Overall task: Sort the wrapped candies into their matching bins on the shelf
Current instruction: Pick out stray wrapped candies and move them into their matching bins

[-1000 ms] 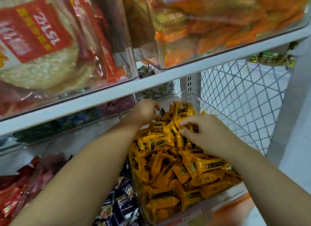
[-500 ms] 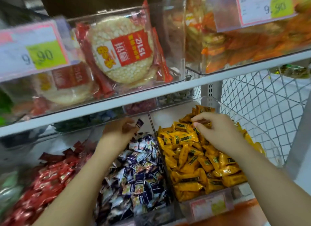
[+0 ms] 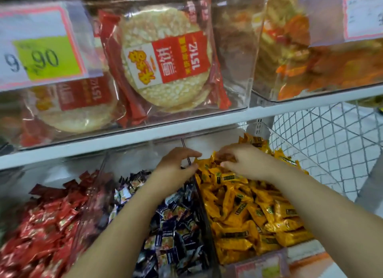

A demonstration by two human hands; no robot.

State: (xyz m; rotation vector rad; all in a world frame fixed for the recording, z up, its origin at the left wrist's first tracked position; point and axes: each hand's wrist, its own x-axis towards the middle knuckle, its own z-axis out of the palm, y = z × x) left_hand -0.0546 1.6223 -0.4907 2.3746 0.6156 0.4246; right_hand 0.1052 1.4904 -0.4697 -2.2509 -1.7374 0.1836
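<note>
yellow-wrapped candies (image 3: 248, 211) fill the clear bin (image 3: 306, 166) at the right end of the lower shelf, heaped with their long axes pointing every way, most lying roughly flat. dark blue candies (image 3: 172, 226) fill the middle bin and red candies (image 3: 51, 221) the one to its left; both heaps blur toward the shelf's front edge. the right hand (image 3: 246, 163) reaches to the back of the yellow heap, fingers curled down among the wrappers; whether they pinch one cannot be told. the left hand (image 3: 178, 166) hovers over the clear divider (image 3: 202, 205) between the two right-hand bins, fingers curved in a narrow c toward the thumb, any grip unclear. the upper shelf board (image 3: 124, 141) runs just above both hands, leaving a low gap. wire mesh (image 3: 331, 143) closes the right side. rice cake packs (image 3: 165, 56) and a price tag (image 3: 41, 48) stand above.
</note>
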